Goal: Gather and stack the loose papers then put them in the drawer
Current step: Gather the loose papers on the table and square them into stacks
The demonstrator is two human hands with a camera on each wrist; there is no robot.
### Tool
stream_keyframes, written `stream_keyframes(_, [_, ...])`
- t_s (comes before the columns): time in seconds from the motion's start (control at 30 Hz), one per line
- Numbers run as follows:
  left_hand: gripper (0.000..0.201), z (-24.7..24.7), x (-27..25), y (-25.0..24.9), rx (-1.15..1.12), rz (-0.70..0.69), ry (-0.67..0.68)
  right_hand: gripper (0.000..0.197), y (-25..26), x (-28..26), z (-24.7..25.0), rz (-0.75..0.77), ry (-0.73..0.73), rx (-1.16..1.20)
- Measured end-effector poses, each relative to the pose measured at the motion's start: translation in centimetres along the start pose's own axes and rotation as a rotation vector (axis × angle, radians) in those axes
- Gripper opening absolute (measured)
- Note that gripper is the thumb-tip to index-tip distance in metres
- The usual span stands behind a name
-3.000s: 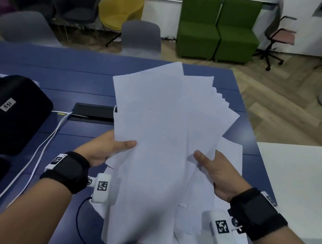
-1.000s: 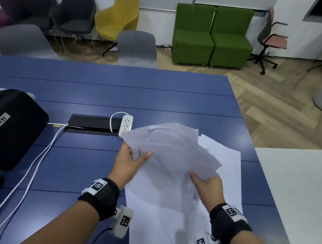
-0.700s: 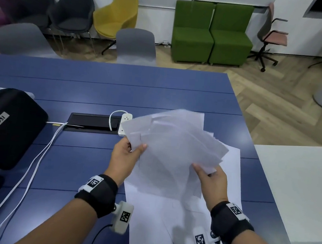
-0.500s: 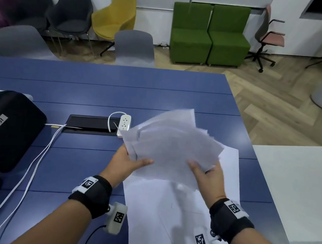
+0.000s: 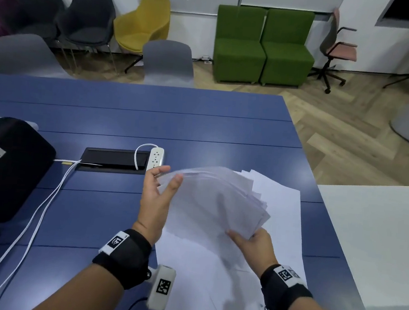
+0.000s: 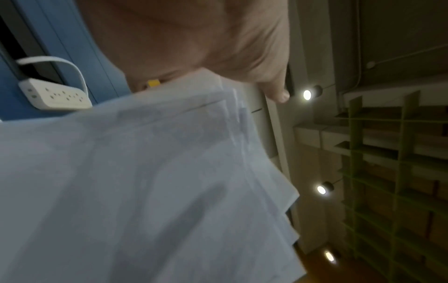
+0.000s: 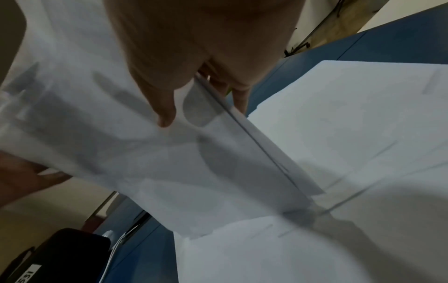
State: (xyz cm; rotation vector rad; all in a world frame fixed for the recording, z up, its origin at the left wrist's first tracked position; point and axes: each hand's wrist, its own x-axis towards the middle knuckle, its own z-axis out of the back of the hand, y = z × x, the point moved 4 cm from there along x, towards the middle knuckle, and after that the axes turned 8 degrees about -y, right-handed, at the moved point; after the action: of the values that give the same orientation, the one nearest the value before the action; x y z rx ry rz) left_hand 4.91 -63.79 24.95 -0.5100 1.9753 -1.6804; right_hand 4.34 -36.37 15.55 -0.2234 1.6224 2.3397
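The right hand's grip pinches the near corner of the fanned papers held above the worktop, and the left hand, fingers straight, touches their left edge.

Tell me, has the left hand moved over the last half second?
Yes. The left hand has let go of the paper bundle and opened, its fingers reaching farther up toward the white power strip on the blue table.
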Motion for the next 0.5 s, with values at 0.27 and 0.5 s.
stream_keyframes(0.27, [0.062, -1.2, -0.6, -0.8, 0.034, -0.034, -0.180, 0.047, -0.7, -2.6, -0.3, 0.051, 0.144, 0.008])
stream_keyframes(0.5, [0.071, -1.1, -1.6, -1.5, 0.197, -0.159, -0.024, 0.068, -1.4, -1.8, 0.4, 0.041, 0.192, -0.095])
